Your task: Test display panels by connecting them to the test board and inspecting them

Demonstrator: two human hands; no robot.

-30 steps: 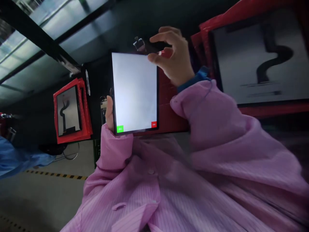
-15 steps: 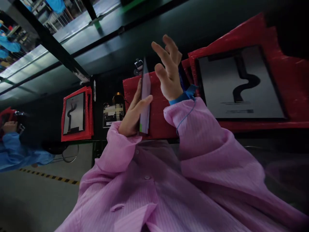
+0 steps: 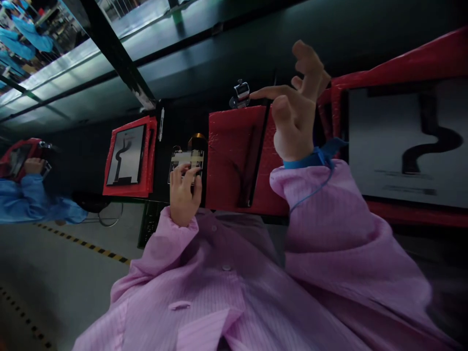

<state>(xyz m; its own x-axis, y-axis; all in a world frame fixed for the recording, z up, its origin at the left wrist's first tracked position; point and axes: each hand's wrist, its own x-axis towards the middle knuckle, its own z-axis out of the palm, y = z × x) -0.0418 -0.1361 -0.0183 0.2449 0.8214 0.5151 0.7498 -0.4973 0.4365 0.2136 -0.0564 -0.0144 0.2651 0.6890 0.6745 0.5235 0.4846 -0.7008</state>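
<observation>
My left hand (image 3: 184, 192) is over the near part of a small thin board (image 3: 187, 161) with pale tape across it. Its fingers are slightly bent and apart, touching or just above the board. A thin dark display panel (image 3: 258, 156) shows almost edge-on above a red padded sheet (image 3: 228, 146). My right hand (image 3: 302, 105), with a blue wrist strap (image 3: 310, 157), is at the panel's far end. Its index finger reaches across the panel while the thumb stays on the right side; the exact contact is hidden.
A larger panel (image 3: 380, 141) lies on red padding at the right, a smaller panel (image 3: 126, 155) on red sheets at the left. A white pen (image 3: 161, 125) and a shiny metal piece (image 3: 240, 95) are farther back. A co-worker's blue sleeve (image 3: 36, 200) shows far left.
My left hand has let go of the panel and moved left to the board. My right hand has come to the panel's far end, its index finger stretched leftward. The view has shifted.
</observation>
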